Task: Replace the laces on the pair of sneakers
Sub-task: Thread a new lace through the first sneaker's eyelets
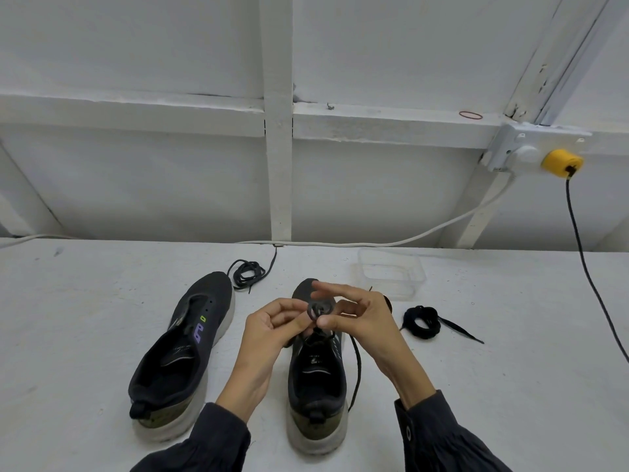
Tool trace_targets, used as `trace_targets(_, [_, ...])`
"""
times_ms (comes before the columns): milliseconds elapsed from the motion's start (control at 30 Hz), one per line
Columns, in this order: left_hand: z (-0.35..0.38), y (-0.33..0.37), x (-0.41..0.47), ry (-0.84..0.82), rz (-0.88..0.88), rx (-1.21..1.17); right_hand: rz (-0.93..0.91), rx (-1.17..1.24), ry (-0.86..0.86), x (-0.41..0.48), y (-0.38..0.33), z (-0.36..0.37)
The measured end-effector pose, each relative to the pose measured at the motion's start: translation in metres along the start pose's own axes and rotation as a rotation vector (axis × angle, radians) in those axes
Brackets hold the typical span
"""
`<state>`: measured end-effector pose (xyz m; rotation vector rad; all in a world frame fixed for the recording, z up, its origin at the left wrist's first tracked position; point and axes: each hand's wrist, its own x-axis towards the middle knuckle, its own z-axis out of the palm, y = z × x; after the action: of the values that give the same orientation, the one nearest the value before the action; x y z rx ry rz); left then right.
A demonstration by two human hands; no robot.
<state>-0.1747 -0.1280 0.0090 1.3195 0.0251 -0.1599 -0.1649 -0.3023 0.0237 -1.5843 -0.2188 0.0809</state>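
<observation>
1. Coiled lace (319,310) sits between both hands, above the right sneaker (316,379) on the tabletop (85,318).
2. Left hand (269,330) pinches the coil.
3. Right hand (357,316) pinches it, index finger extended.

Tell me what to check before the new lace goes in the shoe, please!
1. Both grips hold the lace coil: ok, the left grip and right grip pinch it.
2. Lace coil unwound: not ok, it is wound in a ring.
3. Left sneaker eyelets bare: ok.
4. Right sneaker eyelets bare: cannot tell, the hands hide them; a hanging lace trails beside it.
5. Spare coil waiting on the table: ok.
</observation>
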Motion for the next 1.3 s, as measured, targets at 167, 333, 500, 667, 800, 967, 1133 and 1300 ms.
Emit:
trace_targets(167, [-0.002,0.000,0.001,-0.013,0.000,0.003,-0.063,0.058,0.064,-0.001,0.001,0.004])
trace_targets(333, [0.001,-0.003,-0.003,0.014,0.061,0.093,-0.100,0.055,0.250,-0.001,0.006,0.009])
trace_targets(500, [0.002,-0.006,-0.003,0.062,0.225,0.405,-0.062,-0.092,0.362,-0.001,0.014,0.007])
trace_targets(667, [-0.004,-0.003,-0.002,-0.018,0.532,0.642,-0.015,-0.219,0.141,-0.002,0.015,-0.006])
trace_targets(800, [-0.007,-0.003,0.002,-0.064,0.604,0.653,0.061,-0.205,-0.119,-0.002,0.010,-0.014])
trace_targets(967, [-0.008,-0.011,0.001,-0.117,0.457,0.416,0.111,-0.107,-0.330,0.001,0.003,-0.023])
trace_targets(1133, [-0.005,-0.015,0.001,-0.162,0.255,0.200,0.167,0.065,-0.379,0.003,0.009,-0.023])
trace_targets(1300, [-0.003,-0.019,0.001,-0.123,0.322,0.177,0.149,0.198,-0.268,0.004,0.018,-0.017])
